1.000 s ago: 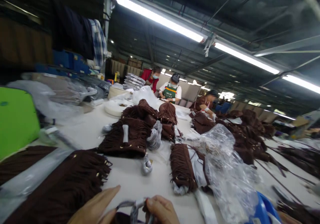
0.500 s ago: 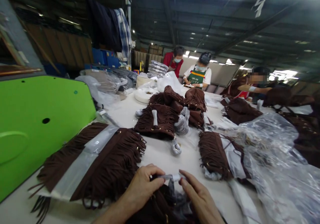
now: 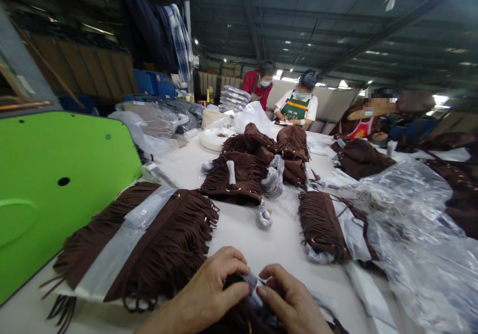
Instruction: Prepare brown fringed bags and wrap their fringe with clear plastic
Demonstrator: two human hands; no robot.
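Note:
At the bottom centre, my left hand (image 3: 218, 289) and my right hand (image 3: 291, 299) are close together. The fingers and thumb of each pinch a small greyish-clear piece of plastic wrap (image 3: 255, 289). Under them lies a dark brown bag (image 3: 239, 319), mostly hidden by my hands and cut off by the lower edge. To the left of my left hand, a large brown fringed bag (image 3: 179, 239) lies flat with a translucent band (image 3: 123, 244) across it. Another fringed bag (image 3: 321, 222), partly wrapped in plastic, lies beyond my right hand.
More brown fringed bags (image 3: 237, 174) are heaped mid-table, beside plastic-wrapped coils (image 3: 274, 177). Crumpled clear plastic sheeting (image 3: 414, 244) covers the right side. A bright green panel (image 3: 67, 194) stands at left. Several co-workers, one in a green apron (image 3: 295, 109), are across the table.
My hands have drawn closer together, the right one moving left and slightly down. The plastic between them is now bunched rather than stretched across the gap.

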